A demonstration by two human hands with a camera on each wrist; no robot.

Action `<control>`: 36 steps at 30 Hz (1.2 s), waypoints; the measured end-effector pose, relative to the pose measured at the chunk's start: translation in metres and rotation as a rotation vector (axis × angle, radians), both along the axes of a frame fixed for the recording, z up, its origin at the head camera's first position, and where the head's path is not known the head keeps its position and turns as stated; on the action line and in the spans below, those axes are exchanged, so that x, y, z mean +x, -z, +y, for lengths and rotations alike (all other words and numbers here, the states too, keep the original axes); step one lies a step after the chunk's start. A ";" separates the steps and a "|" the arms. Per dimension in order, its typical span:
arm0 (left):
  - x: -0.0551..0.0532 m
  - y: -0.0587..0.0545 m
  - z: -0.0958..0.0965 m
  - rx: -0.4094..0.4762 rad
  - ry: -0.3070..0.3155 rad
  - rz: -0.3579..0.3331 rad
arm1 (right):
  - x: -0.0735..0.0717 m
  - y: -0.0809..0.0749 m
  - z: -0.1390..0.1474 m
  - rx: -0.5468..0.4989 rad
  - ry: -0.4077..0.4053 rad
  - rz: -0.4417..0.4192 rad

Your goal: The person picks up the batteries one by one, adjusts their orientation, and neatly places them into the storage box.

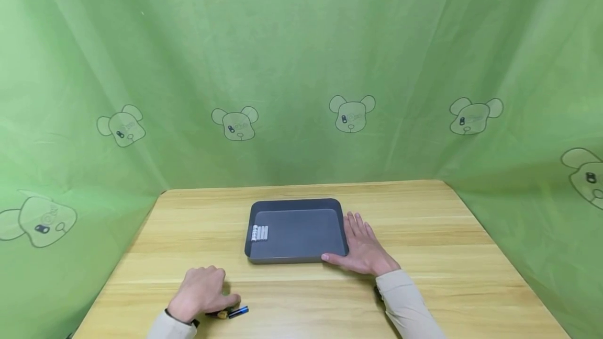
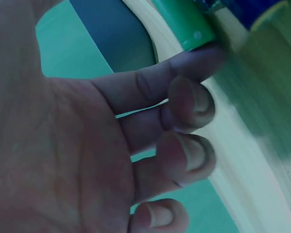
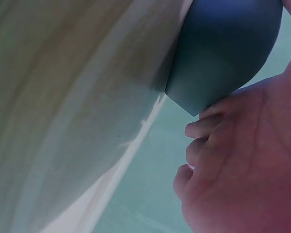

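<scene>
My left hand (image 1: 201,289) is low over the front left of the table with its fingers bent down. Beside its thumb lie a blue battery (image 1: 238,312) and a gold-coloured piece (image 1: 222,315). In the left wrist view, the end of a green battery (image 2: 186,24) meets the index fingertip, and a blue cylinder (image 2: 254,9) is just past it. The thumb is hidden there, so I cannot tell whether the green battery is pinched. My right hand (image 1: 360,247), fingers straight, lies along the right side of a dark grey tray (image 1: 297,259), thumb at its front corner.
Several small white sticks (image 1: 260,233) lie side by side in the tray's left part. The wooden table (image 1: 424,234) reaches back to a green curtain (image 1: 301,150) printed with bear heads, which also hangs along both sides.
</scene>
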State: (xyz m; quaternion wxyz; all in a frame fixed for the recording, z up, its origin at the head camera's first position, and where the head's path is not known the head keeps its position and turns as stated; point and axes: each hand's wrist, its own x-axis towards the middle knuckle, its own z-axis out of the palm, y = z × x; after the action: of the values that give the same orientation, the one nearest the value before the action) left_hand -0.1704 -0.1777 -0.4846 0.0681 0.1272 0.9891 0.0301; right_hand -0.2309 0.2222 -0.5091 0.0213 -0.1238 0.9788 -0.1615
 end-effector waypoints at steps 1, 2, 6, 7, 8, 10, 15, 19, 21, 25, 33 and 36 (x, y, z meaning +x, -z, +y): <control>0.000 0.000 0.001 0.006 0.005 0.009 | 0.000 0.000 0.000 -0.002 0.000 0.001; 0.000 0.000 0.001 0.011 0.009 0.019 | 0.001 0.000 0.000 -0.002 0.000 0.002; 0.000 0.000 0.001 0.043 0.009 0.046 | 0.001 -0.001 0.000 0.000 0.001 -0.002; 0.001 0.001 0.001 0.048 0.010 0.050 | 0.001 0.000 0.000 0.001 0.002 -0.003; 0.001 0.000 0.001 0.051 0.012 0.050 | 0.001 0.000 0.000 0.001 0.003 -0.005; 0.001 0.000 0.001 0.055 0.014 0.042 | 0.001 0.000 0.000 0.001 0.005 -0.006; 0.000 -0.002 -0.001 0.053 0.023 0.023 | 0.001 -0.001 0.000 -0.005 0.007 -0.006; 0.000 -0.002 -0.001 0.055 0.042 0.017 | 0.001 -0.001 0.000 -0.004 0.007 -0.010; -0.001 -0.002 -0.002 0.055 0.063 0.031 | 0.000 0.000 0.000 -0.004 0.008 -0.011; -0.005 0.000 -0.004 0.054 0.111 0.076 | 0.000 0.000 0.000 -0.001 0.009 -0.010; -0.021 0.003 -0.010 0.145 0.216 0.106 | 0.001 -0.001 0.000 0.001 0.008 -0.015; -0.026 -0.001 -0.011 0.205 0.254 0.131 | 0.001 -0.001 0.000 0.002 0.006 -0.012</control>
State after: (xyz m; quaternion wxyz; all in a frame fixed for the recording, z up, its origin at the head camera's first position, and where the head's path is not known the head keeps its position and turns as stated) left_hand -0.1968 -0.1883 -0.4837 -0.0066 0.2591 0.9591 0.1138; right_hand -0.2302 0.2222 -0.5082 0.0265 -0.1198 0.9792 -0.1614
